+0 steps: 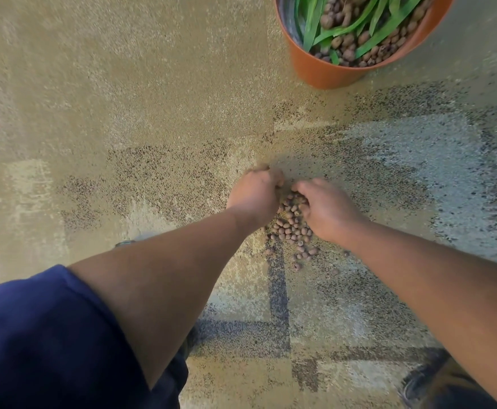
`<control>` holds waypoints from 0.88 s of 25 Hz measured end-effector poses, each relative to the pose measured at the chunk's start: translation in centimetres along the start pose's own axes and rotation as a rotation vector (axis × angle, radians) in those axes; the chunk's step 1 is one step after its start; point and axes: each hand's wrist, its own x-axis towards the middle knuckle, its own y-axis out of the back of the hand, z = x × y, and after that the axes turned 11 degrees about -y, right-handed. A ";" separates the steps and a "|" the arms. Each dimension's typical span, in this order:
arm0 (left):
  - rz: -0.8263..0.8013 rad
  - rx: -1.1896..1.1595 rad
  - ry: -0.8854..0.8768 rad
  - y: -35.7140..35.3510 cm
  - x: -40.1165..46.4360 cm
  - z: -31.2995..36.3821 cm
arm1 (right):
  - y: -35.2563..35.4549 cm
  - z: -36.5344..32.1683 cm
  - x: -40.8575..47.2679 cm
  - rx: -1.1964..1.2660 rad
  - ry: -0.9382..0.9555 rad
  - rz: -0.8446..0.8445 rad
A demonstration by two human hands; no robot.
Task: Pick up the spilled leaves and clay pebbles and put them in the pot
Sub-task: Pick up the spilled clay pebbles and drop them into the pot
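Note:
A heap of brown clay pebbles (pixel 293 228) lies on the carpet in the middle of the head view. My left hand (pixel 254 193) and my right hand (pixel 327 206) are cupped around the heap's far end, fingers curled toward each other with pebbles between them. A few loose pebbles trail toward me below the heap. The orange pot (pixel 327 72) stands at the top right, apart from the hands, holding pebbles and long green leaves (pixel 359 25). No leaves lie on the floor.
Patterned beige and grey carpet (pixel 123 113) covers the floor. A dark shoe (pixel 424 379) shows at the bottom right. My blue sleeve (pixel 49 335) fills the lower left corner.

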 end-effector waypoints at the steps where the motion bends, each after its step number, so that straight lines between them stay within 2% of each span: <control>1: 0.009 -0.020 0.028 -0.2 -0.5 -0.2 | 0.0 -0.1 0.1 -0.019 0.019 0.011; 5: 0.044 -0.070 0.154 -1.3 -1.3 -0.6 | 0.3 -0.7 0.2 -0.176 0.094 0.040; 11: 0.053 -0.148 0.246 -1.8 -0.8 0.4 | 0.9 -1.1 0.1 -0.330 0.124 -0.025; 22: 0.017 -0.083 0.190 -2.6 -1.7 0.7 | 1.1 -0.8 -1.0 -0.320 0.073 -0.045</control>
